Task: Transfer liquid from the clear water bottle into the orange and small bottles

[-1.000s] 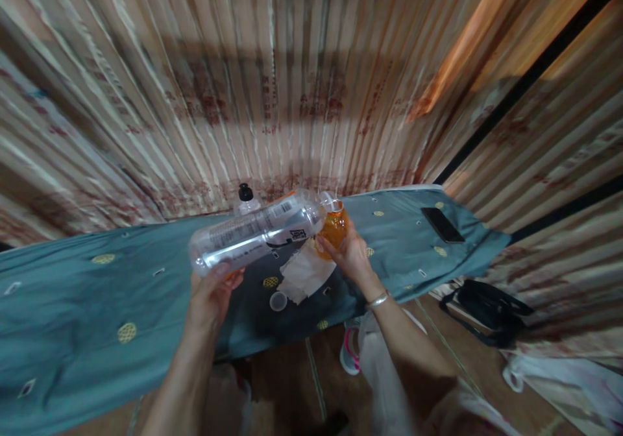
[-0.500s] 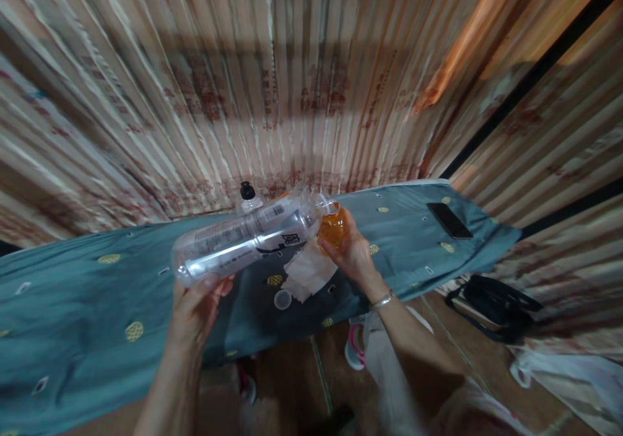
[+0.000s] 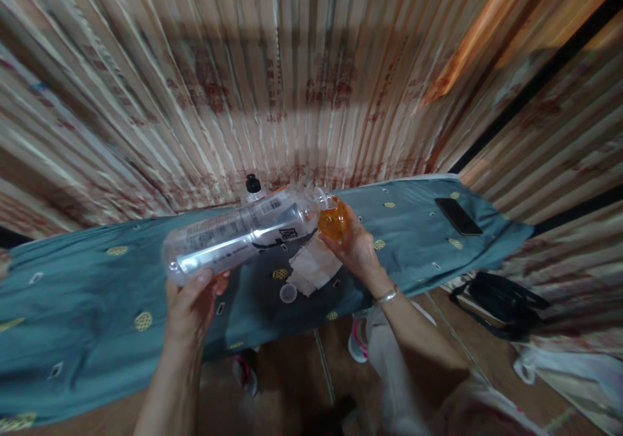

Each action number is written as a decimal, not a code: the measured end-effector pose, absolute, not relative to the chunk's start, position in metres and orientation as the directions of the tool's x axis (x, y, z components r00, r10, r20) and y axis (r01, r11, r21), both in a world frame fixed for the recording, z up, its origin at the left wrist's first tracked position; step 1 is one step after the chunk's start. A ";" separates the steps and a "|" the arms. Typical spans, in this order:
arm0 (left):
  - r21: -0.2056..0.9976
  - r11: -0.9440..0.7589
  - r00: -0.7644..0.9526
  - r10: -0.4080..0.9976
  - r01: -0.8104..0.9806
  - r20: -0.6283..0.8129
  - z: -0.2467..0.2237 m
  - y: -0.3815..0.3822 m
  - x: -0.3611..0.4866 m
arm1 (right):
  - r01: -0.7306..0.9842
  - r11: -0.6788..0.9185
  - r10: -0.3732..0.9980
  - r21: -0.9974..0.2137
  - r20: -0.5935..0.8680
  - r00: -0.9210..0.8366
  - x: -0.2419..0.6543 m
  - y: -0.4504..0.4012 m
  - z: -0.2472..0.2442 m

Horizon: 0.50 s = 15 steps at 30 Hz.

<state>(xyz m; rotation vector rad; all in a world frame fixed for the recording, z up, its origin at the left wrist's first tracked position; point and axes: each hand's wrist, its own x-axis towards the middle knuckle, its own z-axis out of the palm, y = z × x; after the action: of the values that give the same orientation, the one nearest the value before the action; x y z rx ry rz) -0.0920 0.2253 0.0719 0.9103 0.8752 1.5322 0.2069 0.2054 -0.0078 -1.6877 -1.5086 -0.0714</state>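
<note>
A large clear plastic bottle [image 3: 238,235] with a printed label is tilted, its neck toward the right. My left hand [image 3: 195,300] is closed round its lower end. In my right hand [image 3: 355,248] is a small clear container of orange liquid [image 3: 333,218], held at the bottle's mouth. Exactly how the two rims meet is hard to make out. Beneath them, a crumpled white tissue [image 3: 314,264] and a small round translucent cap [image 3: 288,293] lie on the teal cloth [image 3: 180,319]. Behind the large bottle stands another bottle with a black top [image 3: 252,184].
A dark phone [image 3: 457,216] lies on the right of the cloth. On the floor at the right are a black bag [image 3: 506,300] and a white plastic bag [image 3: 574,377]. Striped curtains [image 3: 311,85] hang behind the cloth-covered surface.
The large bottle's base has shifted slightly left with my left hand. My right hand still holds the small container at its mouth. The whole view has shifted slightly.
</note>
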 end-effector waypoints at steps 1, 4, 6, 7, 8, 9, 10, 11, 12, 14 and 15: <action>0.892 -0.143 -0.122 0.988 -0.428 0.100 0.072 0.225 -0.092 | 0.840 0.082 0.789 -0.536 0.551 0.274 0.207 0.206 -0.008; 0.883 -0.176 -0.140 0.982 -0.434 0.126 0.071 0.225 -0.093 | 0.843 0.086 0.781 -0.531 0.561 0.274 0.205 0.207 -0.008; 0.882 -0.193 -0.135 0.980 -0.430 0.148 0.071 0.225 -0.094 | 0.843 0.095 0.780 -0.529 0.566 0.267 0.204 0.207 -0.007; 0.881 -0.202 -0.137 0.978 -0.427 0.158 0.072 0.225 -0.094 | 0.844 0.100 0.780 -0.527 0.568 0.262 0.204 0.207 -0.006; 0.879 -0.213 -0.141 0.976 -0.426 0.168 0.072 0.225 -0.094 | 0.844 0.106 0.781 -0.525 0.569 0.256 0.203 0.207 -0.005; 0.879 -0.221 -0.148 0.974 -0.424 0.174 0.073 0.225 -0.094 | 0.845 0.112 0.783 -0.524 0.570 0.250 0.203 0.207 -0.005; 0.880 -0.223 -0.157 0.973 -0.419 0.172 0.074 0.225 -0.094 | 0.845 0.115 0.784 -0.522 0.570 0.246 0.203 0.206 -0.004; 0.881 -0.223 -0.166 0.972 -0.417 0.168 0.075 0.225 -0.094 | 0.845 0.116 0.786 -0.521 0.569 0.243 0.202 0.206 -0.003; 0.884 -0.221 -0.173 0.971 -0.413 0.162 0.075 0.225 -0.094 | 0.846 0.115 0.789 -0.521 0.566 0.242 0.202 0.206 -0.003; 0.889 -0.215 -0.177 0.972 -0.405 0.155 0.076 0.224 -0.095 | 0.847 0.114 0.792 -0.519 0.563 0.238 0.202 0.207 -0.003; 0.891 -0.212 -0.171 0.973 -0.401 0.155 0.075 0.224 -0.096 | 0.848 0.116 0.790 -0.517 0.565 0.236 0.201 0.207 -0.004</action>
<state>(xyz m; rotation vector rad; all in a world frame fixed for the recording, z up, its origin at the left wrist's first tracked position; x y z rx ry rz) -0.0964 0.2236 0.0752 0.9438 0.8781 1.6187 0.2013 0.2070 -0.0038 -1.6630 -1.5462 -0.0861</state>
